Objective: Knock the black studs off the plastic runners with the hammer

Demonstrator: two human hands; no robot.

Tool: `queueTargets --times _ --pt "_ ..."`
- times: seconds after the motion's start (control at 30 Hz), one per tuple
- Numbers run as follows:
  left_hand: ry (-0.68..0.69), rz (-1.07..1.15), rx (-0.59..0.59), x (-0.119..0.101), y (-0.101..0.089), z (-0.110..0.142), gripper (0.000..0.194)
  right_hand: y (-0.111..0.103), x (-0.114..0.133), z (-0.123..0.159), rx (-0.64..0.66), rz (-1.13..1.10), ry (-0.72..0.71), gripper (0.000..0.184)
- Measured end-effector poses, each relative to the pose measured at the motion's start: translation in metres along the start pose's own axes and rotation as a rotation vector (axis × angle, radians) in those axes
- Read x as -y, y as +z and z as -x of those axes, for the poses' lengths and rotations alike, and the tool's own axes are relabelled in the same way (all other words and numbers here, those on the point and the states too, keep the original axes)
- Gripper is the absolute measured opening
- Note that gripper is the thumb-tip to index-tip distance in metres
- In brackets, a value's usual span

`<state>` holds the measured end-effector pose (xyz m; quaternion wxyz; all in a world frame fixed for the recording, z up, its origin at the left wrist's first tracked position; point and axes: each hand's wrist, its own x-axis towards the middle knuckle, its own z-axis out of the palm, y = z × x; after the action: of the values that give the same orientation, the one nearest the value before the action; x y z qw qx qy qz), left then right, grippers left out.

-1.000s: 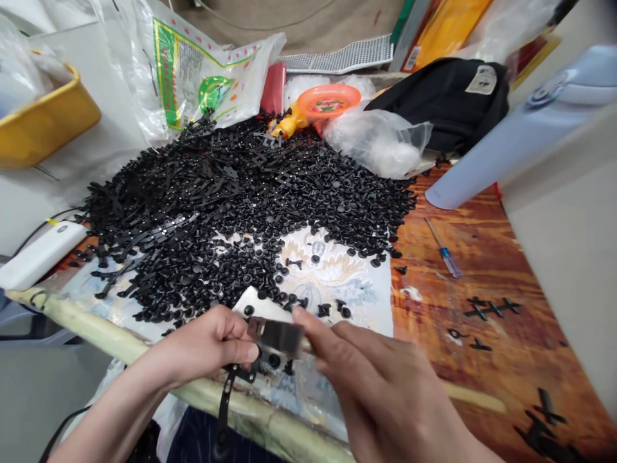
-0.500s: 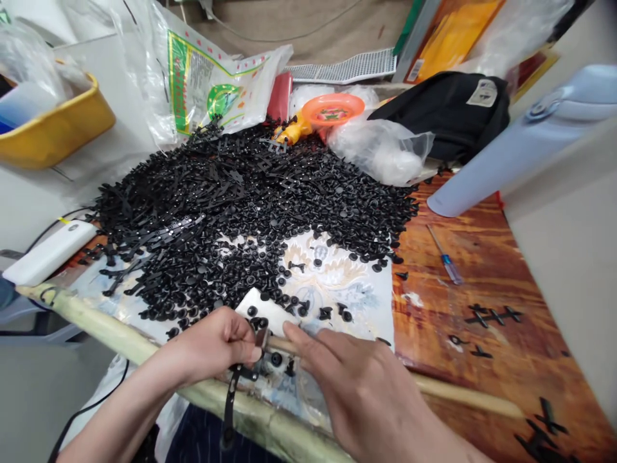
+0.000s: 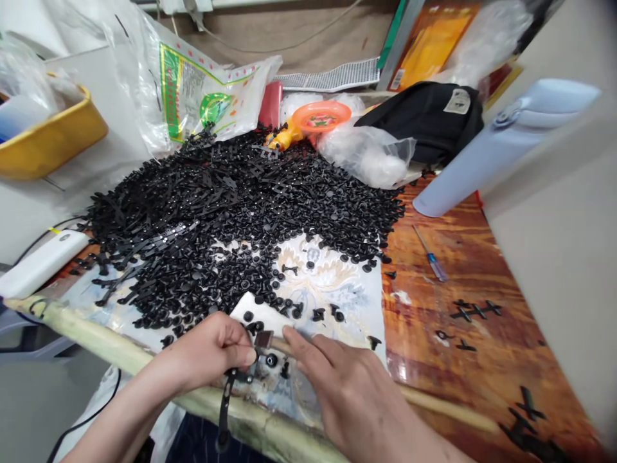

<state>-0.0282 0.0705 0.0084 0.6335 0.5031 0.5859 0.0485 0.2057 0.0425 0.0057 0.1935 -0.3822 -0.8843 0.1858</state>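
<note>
My left hand (image 3: 207,350) is shut on a black plastic strip (image 3: 224,411) that hangs down past the table edge, with studs along it. My right hand (image 3: 347,395) grips the pale wooden handle of a small metal-headed hammer (image 3: 263,339), whose head sits right by my left fingertips. Beneath them lies a bright steel plate (image 3: 253,310) with several black studs on it. A large heap of black plastic studs and strips (image 3: 250,212) spreads beyond my hands over a printed paper sheet (image 3: 328,283).
A pale bamboo pole (image 3: 116,350) runs along the near edge. A screwdriver (image 3: 430,262) and loose black pieces (image 3: 475,312) lie on the wood-grain tabletop (image 3: 448,360). A light blue bottle (image 3: 486,154), white power bank (image 3: 43,263), black bag (image 3: 419,119) and plastic bags surround the heap.
The hammer head has turned from showing its broad face to nearly end-on and sits closer to my left fingers. The whole view has shifted slightly.
</note>
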Motion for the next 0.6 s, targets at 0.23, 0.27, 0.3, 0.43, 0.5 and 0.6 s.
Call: queueTargets --times 0.23,0.27,0.3,0.43,0.5,0.6 --pt "0.154 0.152 -0.044 0.017 -0.009 0.018 0.041 -0.007 -0.047 -0.017 -0.19 0.029 0.375 0.04" --pt "0.178 0.181 -0.059 0.021 -0.01 0.02 0.044 -0.007 -0.054 -0.021 -0.186 0.12 0.417 0.04" --pt "0.2 0.212 -0.076 0.024 -0.01 0.021 0.047 -0.006 -0.06 -0.025 -0.173 0.203 0.448 0.04" --pt "0.271 0.36 -0.145 0.037 -0.008 0.023 0.054 0.002 -0.071 -0.041 -0.166 0.359 0.465 0.04" --pt "0.297 0.429 -0.164 0.042 -0.006 0.024 0.055 0.007 -0.074 -0.047 -0.177 0.37 0.443 0.039" --pt "0.329 0.506 -0.175 0.049 -0.003 0.029 0.055 0.015 -0.081 -0.051 -0.177 0.365 0.389 0.04"
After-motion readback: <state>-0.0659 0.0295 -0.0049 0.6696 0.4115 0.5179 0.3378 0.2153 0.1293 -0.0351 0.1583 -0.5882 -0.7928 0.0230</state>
